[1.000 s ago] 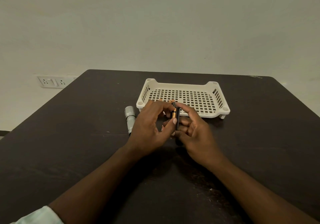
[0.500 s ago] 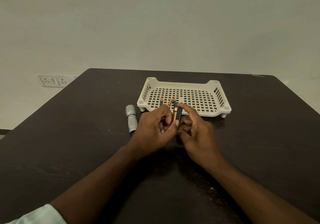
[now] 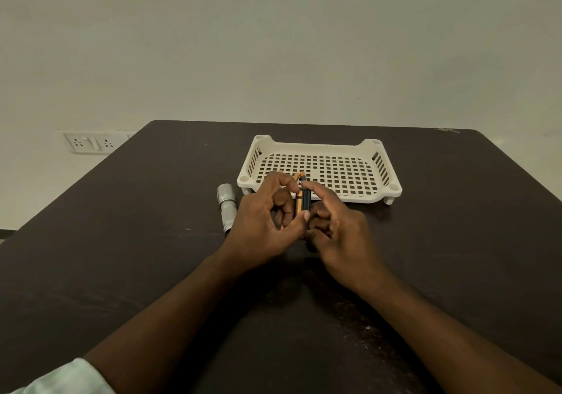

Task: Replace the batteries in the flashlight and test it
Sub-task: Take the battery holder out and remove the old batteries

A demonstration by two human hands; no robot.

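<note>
My left hand [image 3: 261, 226] pinches a copper-and-black battery [image 3: 299, 204] upright between thumb and forefinger. Pressed against that battery's right side is a slim black holder [image 3: 306, 196], gripped by my right hand [image 3: 340, 229] with the forefinger on its top. Both hands meet just in front of the white perforated tray [image 3: 383, 194]. The silver flashlight body [image 3: 226, 208] lies on the dark table [image 3: 121, 241], left of my left hand and untouched. Copper battery tips [image 3: 296, 176] show in the tray behind my fingers.
The tray stands at the back middle of the table. A wall socket plate [image 3: 88, 143] sits beyond the table's left edge. A plain wall rises behind the table.
Both hands stay together in front of the tray. My left forefinger has lifted from lower on the battery to its top end. The flashlight body has not moved.
</note>
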